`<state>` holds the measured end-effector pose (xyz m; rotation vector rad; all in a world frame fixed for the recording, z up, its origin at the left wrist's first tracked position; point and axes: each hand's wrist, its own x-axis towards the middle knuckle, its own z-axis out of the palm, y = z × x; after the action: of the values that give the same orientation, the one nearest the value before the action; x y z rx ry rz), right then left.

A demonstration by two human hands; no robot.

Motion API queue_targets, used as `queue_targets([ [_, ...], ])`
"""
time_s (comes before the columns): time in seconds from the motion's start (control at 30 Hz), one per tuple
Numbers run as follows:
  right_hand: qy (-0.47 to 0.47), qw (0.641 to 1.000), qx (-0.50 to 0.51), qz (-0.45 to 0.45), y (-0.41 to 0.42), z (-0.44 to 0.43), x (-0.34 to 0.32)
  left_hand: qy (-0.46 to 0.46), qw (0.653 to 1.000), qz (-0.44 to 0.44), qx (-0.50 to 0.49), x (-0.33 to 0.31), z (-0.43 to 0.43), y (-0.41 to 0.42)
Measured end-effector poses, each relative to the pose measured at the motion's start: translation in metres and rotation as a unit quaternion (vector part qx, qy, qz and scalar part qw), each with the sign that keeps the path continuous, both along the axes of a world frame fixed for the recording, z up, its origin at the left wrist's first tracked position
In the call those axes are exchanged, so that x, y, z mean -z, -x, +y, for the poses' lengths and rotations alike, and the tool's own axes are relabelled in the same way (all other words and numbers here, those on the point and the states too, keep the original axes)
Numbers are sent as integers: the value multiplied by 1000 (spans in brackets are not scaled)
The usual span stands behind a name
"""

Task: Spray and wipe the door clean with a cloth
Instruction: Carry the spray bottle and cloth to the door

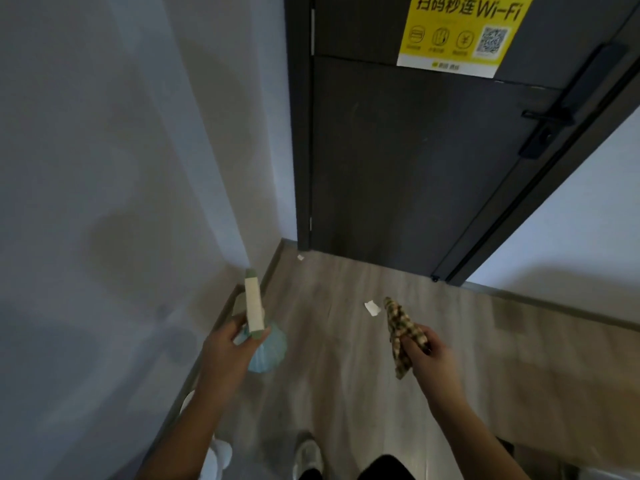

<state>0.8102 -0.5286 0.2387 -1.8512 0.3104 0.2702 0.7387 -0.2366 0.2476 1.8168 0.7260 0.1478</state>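
Facing the dark door, gripping a blue spray bottle by the neck in the curled left hand, below the door's left edge, and clutching a bunched checked cloth in the closed right hand, below the door's middle, both well apart from it.

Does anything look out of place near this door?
Yes, loose litter: a white paper scrap lies on the wood floor, and a smaller scrap sits near the door, at its left foot.
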Motion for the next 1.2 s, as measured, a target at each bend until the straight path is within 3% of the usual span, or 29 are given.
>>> queue_targets([
  [0.4, -14, 998, -50, -37, -184, 16, 4, 31, 997, -28, -66, 20, -14, -144],
  [0.8, -62, 986, -99, -121, -397, 54, -49, 25, 995, -65, -78, -24, -11, -316],
  [1.0, -80, 979, -96, -159, -459, 94, -63, 44, 992, -107, 55, -51, 21, -416],
  [1.1, -88, 974, -99, -183, -487, 117, -75, 27, 974, -145, 169, -72, 34, -460],
  [1.2, -101, 967, -119, -202, -508, 136, -91, 50, 957, -181, 220, -95, 44, -498],
])
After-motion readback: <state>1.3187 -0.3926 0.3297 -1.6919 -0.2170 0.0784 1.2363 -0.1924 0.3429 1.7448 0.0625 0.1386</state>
